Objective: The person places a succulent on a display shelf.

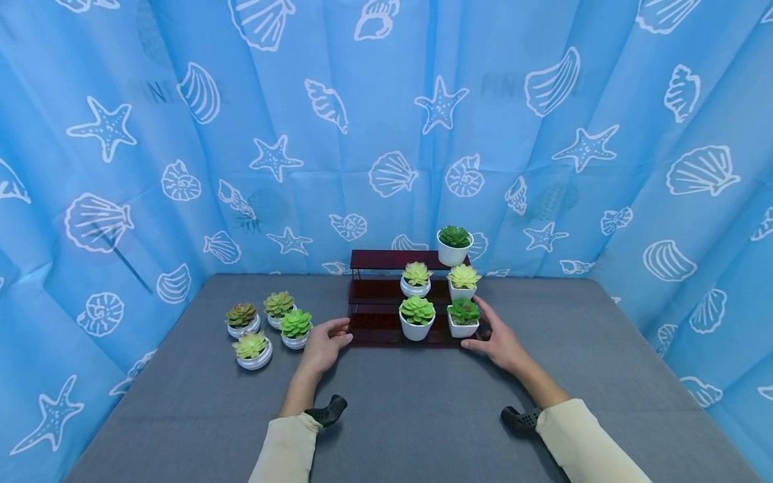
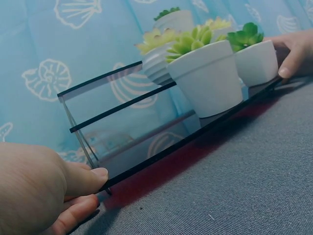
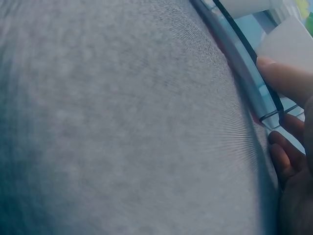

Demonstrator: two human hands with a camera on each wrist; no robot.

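A dark red, see-through three-tier display stand (image 1: 374, 318) stands at the back of the table. My left hand (image 1: 324, 345) grips the left end of its lowest tier; in the left wrist view the thumb (image 2: 90, 180) lies on the corner with fingers below. At the other end, my right hand (image 1: 498, 341) holds the right corner, thumb (image 3: 281, 76) at the front edge and fingers curled by the end. Potted succulents fill its right half: a dark green one (image 1: 454, 247) on top, two yellow-green ones (image 1: 416, 278) midway, and two green ones (image 1: 417, 317) on the lowest tier.
Left of the stand, several succulents in ribbed white pots (image 1: 255, 362) form a cluster on the grey table (image 1: 410, 416), close to my left hand. A blue curtain (image 1: 362, 134) with white shells hangs behind. Black wrist devices (image 1: 329, 410) sit below both hands.
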